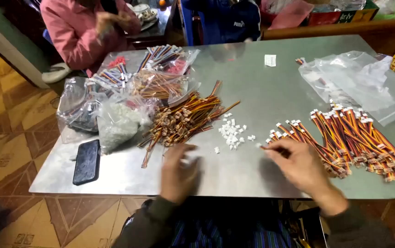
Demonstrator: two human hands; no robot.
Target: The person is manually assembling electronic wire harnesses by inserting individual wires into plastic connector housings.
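Note:
My left hand [179, 172] is blurred low over the metal table [252, 87], just below a loose heap of short striped wire leads [186, 117]; whether it holds anything I cannot tell. My right hand [298, 163] pinches one end of a wire lead [271, 148] at the left edge of a neat row of finished leads with white plugs [354, 135]. Between the hands lies a small scatter of white plastic connector housings [232, 132].
A black phone [87, 161] lies near the table's left front edge. Clear bags of wires and white parts [114, 115] crowd the left side. An empty clear bag [358, 82] lies at the right. Two people sit beyond the far edge, one in pink [75, 30].

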